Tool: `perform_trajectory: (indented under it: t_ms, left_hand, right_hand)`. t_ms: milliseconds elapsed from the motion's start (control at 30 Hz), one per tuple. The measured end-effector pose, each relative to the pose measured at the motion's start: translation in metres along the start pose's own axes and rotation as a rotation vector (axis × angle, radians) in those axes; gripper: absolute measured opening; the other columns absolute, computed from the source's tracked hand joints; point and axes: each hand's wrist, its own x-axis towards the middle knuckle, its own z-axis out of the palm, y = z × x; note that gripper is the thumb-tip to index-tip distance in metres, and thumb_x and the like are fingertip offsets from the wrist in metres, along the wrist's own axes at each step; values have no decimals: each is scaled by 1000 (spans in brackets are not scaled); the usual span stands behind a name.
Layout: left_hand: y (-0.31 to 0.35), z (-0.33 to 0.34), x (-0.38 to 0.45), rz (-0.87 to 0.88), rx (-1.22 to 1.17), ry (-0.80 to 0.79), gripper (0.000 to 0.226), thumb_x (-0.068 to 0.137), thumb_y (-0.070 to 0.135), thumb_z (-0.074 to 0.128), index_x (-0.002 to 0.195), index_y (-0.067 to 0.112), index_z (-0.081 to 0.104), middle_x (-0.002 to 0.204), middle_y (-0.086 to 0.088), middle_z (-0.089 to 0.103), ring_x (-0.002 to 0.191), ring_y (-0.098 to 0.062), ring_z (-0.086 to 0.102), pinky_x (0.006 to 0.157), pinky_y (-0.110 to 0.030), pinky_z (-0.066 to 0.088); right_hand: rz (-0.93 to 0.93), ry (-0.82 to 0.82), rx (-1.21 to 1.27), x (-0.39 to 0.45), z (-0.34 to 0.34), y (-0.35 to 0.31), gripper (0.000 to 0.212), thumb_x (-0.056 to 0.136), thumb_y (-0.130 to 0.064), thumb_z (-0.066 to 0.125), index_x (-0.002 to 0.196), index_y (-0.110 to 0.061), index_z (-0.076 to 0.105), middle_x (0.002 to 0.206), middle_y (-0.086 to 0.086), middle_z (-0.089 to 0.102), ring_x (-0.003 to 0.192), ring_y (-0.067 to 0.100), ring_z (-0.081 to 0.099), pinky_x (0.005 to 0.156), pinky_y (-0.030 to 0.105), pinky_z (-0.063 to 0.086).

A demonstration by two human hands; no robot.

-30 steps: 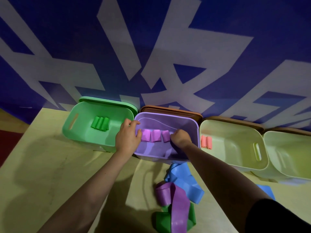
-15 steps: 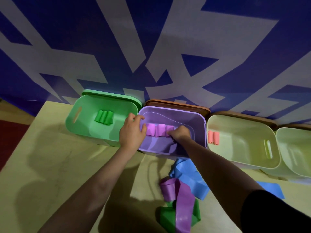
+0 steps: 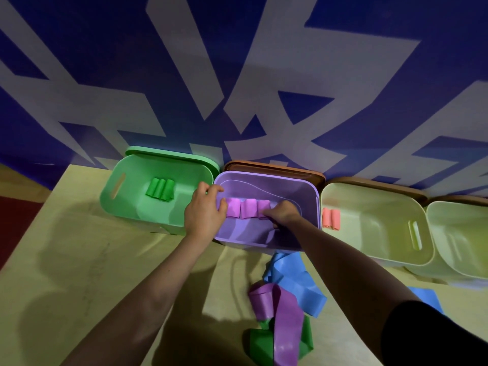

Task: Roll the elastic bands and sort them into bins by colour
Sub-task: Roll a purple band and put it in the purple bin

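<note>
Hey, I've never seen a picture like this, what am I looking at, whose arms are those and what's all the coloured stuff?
There is no machine here. A person wears a camera on the head, so you look down along their arms. The left hand rests on the rim of a purple bin, its thumb against the purple rolls. The right hand reaches inside, touching the rightmost roll; its grip is hidden. The green bin holds green rolls; a pale bin holds pink rolls. Loose bands lie unrolled on the table.

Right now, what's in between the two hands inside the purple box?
In the head view, three rolled purple bands sit in a row in the purple bin, between the left hand and right hand.
</note>
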Motion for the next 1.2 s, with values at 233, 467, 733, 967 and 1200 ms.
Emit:
perform_trajectory:
  t_ms: [233, 467, 733, 967, 1200]
  left_hand:
    - [1, -1, 1, 10, -5, 0, 27, 89, 21, 55, 114, 14, 61, 109, -8, 50, 93, -26, 56, 59, -30, 39]
    - [5, -13, 2, 88, 68, -30, 22, 87, 26, 58, 104, 14, 67, 100, -10, 58, 102, -30, 50, 80, -37, 41]
    - [46, -37, -26, 141, -82, -86, 19, 89, 27, 60, 103, 17, 68, 109, -9, 61, 107, -30, 50, 86, -36, 41]
    - [80, -35, -99, 175, -408, -254, 10, 88, 11, 62, 96, 11, 69, 89, -2, 64, 70, -15, 58, 71, -26, 47]
    - [72, 4, -160, -28, -556, -541, 6, 92, 11, 59, 93, 14, 63, 78, 1, 59, 71, -16, 55, 56, -14, 42]
  right_hand:
    - [-60, 57, 7, -6, -4, 3, 40, 87, -45, 62, 95, -6, 67, 87, 9, 60, 81, 23, 55, 72, 28, 39]
    - [-207, 96, 81, -41, -22, -9, 30, 93, -29, 55, 67, -15, 59, 81, 12, 66, 80, 27, 61, 77, 34, 49]
    - [-356, 217, 356, -116, -54, 21, 22, 90, -13, 55, 68, -11, 58, 63, 7, 62, 62, 23, 59, 78, 47, 54]
    - [-406, 295, 655, -188, -61, 80, 16, 94, -5, 52, 79, -4, 60, 62, 7, 57, 45, 8, 54, 54, 25, 48]
    - [-291, 237, 658, -217, -14, 149, 13, 92, -8, 54, 83, -6, 63, 64, 4, 61, 49, 9, 56, 52, 22, 47]
